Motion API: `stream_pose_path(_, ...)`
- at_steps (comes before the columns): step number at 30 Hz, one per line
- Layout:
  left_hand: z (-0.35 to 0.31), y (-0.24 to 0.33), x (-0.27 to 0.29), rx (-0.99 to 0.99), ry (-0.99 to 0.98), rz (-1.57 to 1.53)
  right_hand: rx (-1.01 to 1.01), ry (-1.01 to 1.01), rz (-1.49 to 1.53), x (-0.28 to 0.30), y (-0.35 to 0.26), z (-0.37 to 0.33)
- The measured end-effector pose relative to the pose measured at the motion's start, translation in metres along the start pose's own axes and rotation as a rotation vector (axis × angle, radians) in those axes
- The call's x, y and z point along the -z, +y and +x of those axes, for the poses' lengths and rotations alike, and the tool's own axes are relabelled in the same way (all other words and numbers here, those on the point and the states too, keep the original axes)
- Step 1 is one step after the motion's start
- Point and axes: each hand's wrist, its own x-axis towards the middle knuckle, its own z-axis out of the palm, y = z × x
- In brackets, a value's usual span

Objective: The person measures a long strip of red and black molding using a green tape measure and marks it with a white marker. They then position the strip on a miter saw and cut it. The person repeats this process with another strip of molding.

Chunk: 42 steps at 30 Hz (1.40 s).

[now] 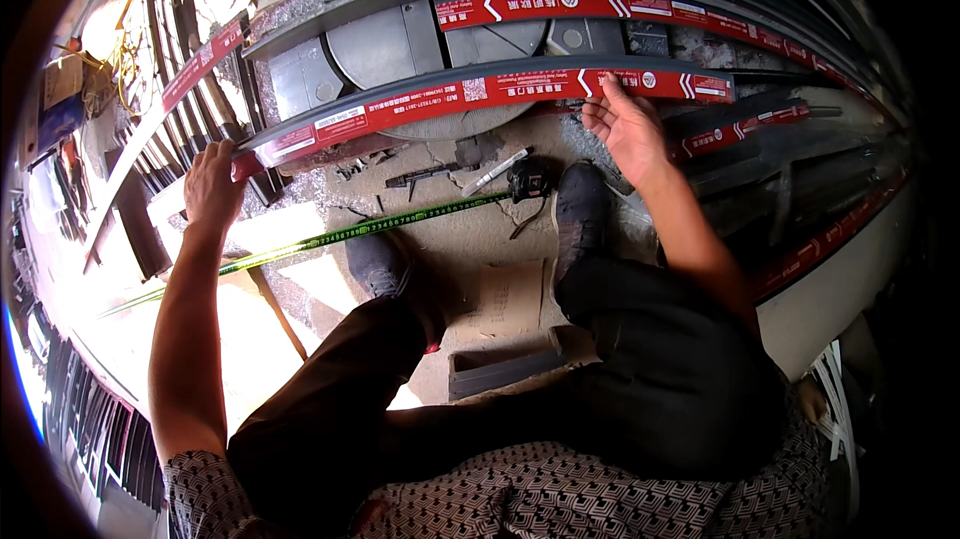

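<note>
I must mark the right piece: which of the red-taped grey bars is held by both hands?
The nearest long bar: the left hand grips its left end, the right hand presses near its right end. The others lie untouched.

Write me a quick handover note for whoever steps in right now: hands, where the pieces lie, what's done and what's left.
Left hand: gripping the left end of the grey profile with red film.
Right hand: open, fingers pressing the profile's right part.
The profile lies across the saw table. A tape measure is stretched out on the floor, its case by the right shoe; a marker lies beside it.
Done: profile laid on the saw. Left: no cut visible yet.
</note>
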Motion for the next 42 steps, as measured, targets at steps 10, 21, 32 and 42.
stream_pose_path(10,0.016,0.004,-0.001,0.014,0.058,-0.049,0.036,0.024,-0.187,0.0,-0.013,0.005)
stream_pose_path(21,0.012,0.013,0.005,0.012,0.127,-0.09,0.413,-0.254,-0.91,0.003,0.066,-0.025)
stream_pose_path(32,-0.036,0.024,0.018,-0.124,0.302,-0.174,0.568,-0.58,-1.634,-0.004,0.084,-0.035)
stream_pose_path(42,-0.123,0.035,-0.039,-0.286,-0.278,-0.348,0.619,-0.739,-1.677,-0.001,0.098,-0.039)
